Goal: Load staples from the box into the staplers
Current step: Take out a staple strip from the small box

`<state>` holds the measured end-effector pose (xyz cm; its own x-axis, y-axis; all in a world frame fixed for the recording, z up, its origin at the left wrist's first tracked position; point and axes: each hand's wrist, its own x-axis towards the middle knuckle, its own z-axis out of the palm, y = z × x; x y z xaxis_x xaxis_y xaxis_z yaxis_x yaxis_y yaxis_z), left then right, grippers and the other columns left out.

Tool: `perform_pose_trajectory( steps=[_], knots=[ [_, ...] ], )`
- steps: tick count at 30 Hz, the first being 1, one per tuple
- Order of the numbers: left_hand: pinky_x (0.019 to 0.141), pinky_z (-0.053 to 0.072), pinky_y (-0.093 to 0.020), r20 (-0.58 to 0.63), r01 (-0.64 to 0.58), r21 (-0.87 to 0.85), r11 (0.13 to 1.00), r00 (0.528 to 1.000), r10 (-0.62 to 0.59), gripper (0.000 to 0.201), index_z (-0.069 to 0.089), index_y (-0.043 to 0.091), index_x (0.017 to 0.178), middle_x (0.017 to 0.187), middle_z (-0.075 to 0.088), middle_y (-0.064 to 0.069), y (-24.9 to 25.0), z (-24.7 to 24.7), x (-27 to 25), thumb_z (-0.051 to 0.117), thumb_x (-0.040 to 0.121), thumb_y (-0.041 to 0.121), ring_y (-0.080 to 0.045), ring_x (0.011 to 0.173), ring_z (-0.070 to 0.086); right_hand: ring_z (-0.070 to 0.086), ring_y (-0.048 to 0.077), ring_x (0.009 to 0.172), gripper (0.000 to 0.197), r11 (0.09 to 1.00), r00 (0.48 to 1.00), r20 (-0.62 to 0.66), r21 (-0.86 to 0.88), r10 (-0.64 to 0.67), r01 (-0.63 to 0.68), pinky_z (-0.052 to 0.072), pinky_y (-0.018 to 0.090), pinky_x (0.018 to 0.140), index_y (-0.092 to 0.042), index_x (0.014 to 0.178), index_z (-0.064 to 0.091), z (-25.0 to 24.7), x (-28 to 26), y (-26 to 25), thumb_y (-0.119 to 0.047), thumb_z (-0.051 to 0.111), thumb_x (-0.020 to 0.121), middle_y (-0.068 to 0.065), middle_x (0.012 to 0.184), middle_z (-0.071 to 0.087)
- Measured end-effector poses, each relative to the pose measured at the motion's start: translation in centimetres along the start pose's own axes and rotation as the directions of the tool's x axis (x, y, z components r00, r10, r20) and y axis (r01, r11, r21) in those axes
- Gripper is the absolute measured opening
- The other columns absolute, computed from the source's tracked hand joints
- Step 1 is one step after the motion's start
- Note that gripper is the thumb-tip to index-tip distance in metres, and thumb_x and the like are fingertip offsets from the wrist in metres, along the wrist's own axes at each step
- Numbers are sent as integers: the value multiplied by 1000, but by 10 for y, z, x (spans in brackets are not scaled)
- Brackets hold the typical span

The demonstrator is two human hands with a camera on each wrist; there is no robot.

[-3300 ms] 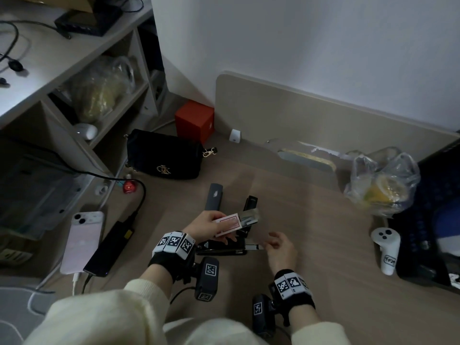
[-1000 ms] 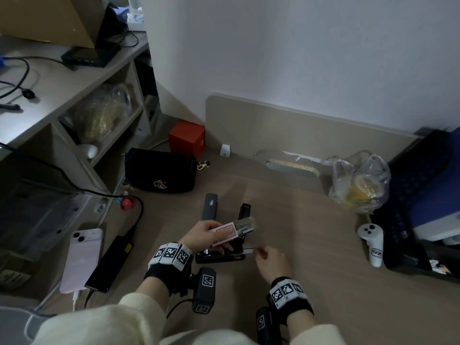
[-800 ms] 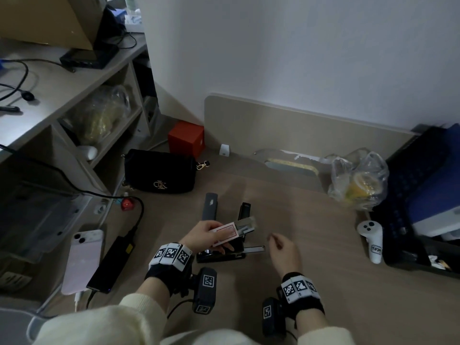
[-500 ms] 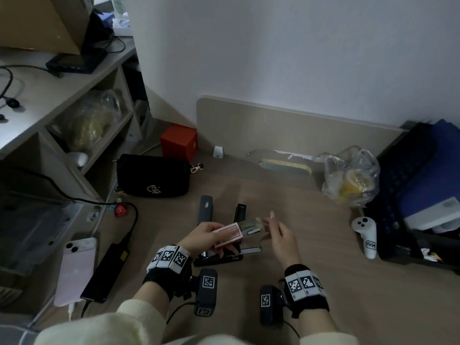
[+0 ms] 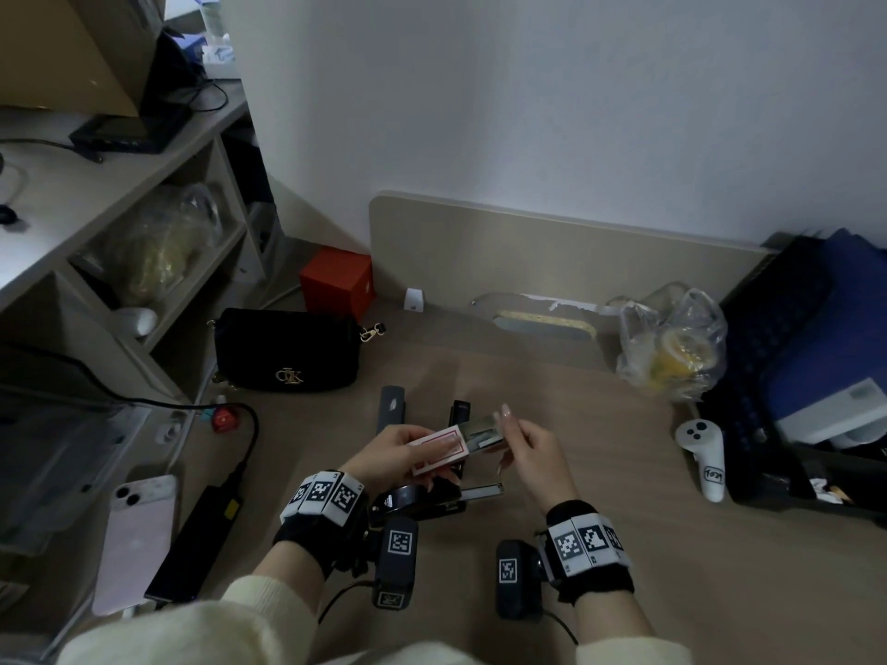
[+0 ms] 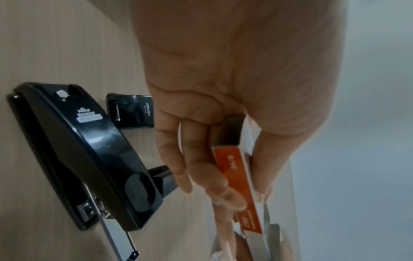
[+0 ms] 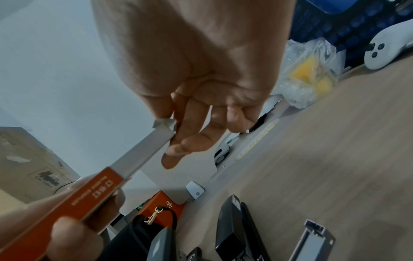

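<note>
My left hand point(image 5: 425, 448) grips a red-and-white staple box point(image 5: 444, 452) above the desk; its orange side point(image 6: 242, 185) shows between thumb and fingers. The box's grey inner tray point(image 5: 482, 431) is slid out to the right. My right hand point(image 5: 505, 431) pinches the tray's far end point(image 7: 164, 131) between thumb and forefinger. Under the hands lies a black stapler point(image 5: 417, 501) with its metal magazine point(image 5: 482, 491) pulled out. Behind it lie a grey stapler point(image 5: 392, 407) and a second black stapler point(image 5: 460, 414).
A black handbag point(image 5: 288, 350) and a red box point(image 5: 338, 283) stand at the back left. A pink phone point(image 5: 137, 539) and a power bank point(image 5: 199, 539) lie at the left. At the right are a plastic bag point(image 5: 672, 345) and a white controller point(image 5: 703, 455).
My right hand rose from the desk beside the stapler's magazine and took hold of the box tray's end. The left hand kept the box in place.
</note>
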<state>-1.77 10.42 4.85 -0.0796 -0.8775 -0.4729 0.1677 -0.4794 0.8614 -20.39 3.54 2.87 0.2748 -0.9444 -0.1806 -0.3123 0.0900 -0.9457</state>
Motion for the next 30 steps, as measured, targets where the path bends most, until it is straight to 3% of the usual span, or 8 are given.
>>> perform_pose_trajectory(
  steps=[3, 5, 8, 10, 15, 19, 23, 30],
  knots=[
    [56, 51, -18, -21, 14, -5, 1000, 1000, -14, 19, 68, 4, 94, 79, 71, -15, 4, 1, 1, 63, 91, 22, -19, 71, 64, 60, 11, 63, 39, 1000, 1000, -7, -7, -3, 3, 50, 32, 66, -19, 83, 69, 1, 2, -4, -55, 54, 87, 1, 79, 70],
    [56, 51, -18, -12, 16, -41, 999, 1000, -16, 17, 68, 6, 92, 74, 72, -12, 7, 3, 1, 62, 92, 22, -18, 70, 64, 65, 15, 70, 27, 1000, 999, 23, -7, -23, 23, 51, 31, 68, -23, 84, 69, 1, 1, -5, -49, 63, 84, -1, 78, 70],
    [51, 49, -14, -9, 16, -84, 996, 1000, -16, 14, 67, 7, 89, 67, 71, -6, 10, 4, 2, 60, 93, 18, -11, 62, 68, 67, 31, 72, 14, 999, 998, 42, 20, -36, 35, 50, 37, 64, -20, 84, 70, 2, 2, -3, -35, 69, 84, 7, 78, 72],
    [52, 50, -14, -1, 12, -74, 997, 1000, -12, 13, 66, 6, 89, 66, 71, -4, 9, 5, 2, 59, 93, 17, -9, 61, 69, 64, 27, 68, 14, 999, 999, 36, 29, -39, 38, 49, 37, 62, -17, 84, 69, 1, 3, -2, -31, 69, 85, 11, 77, 72],
    [58, 50, -17, 20, 13, -17, 1000, 1000, -13, 17, 65, 3, 96, 74, 71, -10, 8, 4, 3, 62, 92, 20, -12, 64, 68, 63, 20, 65, 23, 999, 999, 26, 23, -29, 29, 46, 34, 59, -14, 81, 69, 2, 4, 1, -37, 69, 84, 10, 74, 70],
    [50, 48, -13, 53, 0, 31, 1000, 999, -2, 20, 62, -1, 102, 75, 69, -9, 9, 7, 4, 59, 94, 17, -6, 56, 66, 64, 34, 67, 59, 1000, 1000, 10, 12, -20, 20, 49, 44, 61, -4, 80, 65, 2, 5, 4, -62, 67, 71, 21, 76, 67],
    [54, 50, -15, 59, -2, 51, 999, 998, -1, 20, 64, 1, 102, 81, 71, -10, 8, 7, 6, 61, 93, 19, -10, 65, 69, 65, 36, 71, 59, 1000, 1000, -1, 5, -19, 19, 51, 47, 63, -6, 76, 65, 0, 6, 5, -65, 65, 71, 16, 74, 69],
    [64, 56, -25, 10, -7, 104, 995, 1000, 6, 32, 60, 12, 116, 106, 68, -16, 1, 14, 14, 65, 90, 30, -22, 88, 70, 68, 21, 65, 33, 997, 1000, -22, 83, 11, -9, 54, 34, 60, -6, 80, 65, -7, 4, 5, -39, 68, 83, 10, 76, 71]
  ],
)
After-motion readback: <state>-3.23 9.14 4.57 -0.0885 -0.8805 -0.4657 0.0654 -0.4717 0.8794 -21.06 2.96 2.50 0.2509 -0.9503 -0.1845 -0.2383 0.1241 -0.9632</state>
